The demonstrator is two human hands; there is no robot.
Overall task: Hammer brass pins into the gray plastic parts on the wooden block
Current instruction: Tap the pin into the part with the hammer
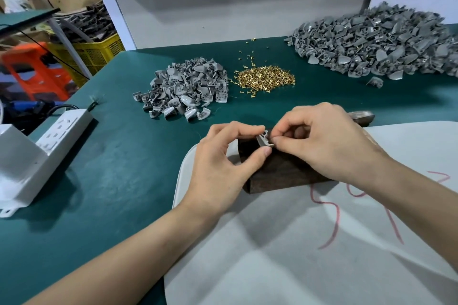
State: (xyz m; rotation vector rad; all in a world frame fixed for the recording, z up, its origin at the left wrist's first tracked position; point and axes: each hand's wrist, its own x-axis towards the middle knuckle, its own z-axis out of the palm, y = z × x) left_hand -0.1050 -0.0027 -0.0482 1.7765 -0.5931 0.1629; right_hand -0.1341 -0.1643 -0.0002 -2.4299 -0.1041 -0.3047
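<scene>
Gray plastic part on wooden block pinched by left hand and right hand, pin not discernible; hammering apparently pending, gray pile beyond block likely remaining

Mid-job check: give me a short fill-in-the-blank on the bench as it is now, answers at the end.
1. The brass pins lie ____ the smaller gray pile and the larger gray pile.
2. The left hand and the right hand both pinch ____ gray part.
3. The power strip lies to the ____ of the wooden block.
Missing words: between; one; left.
</scene>
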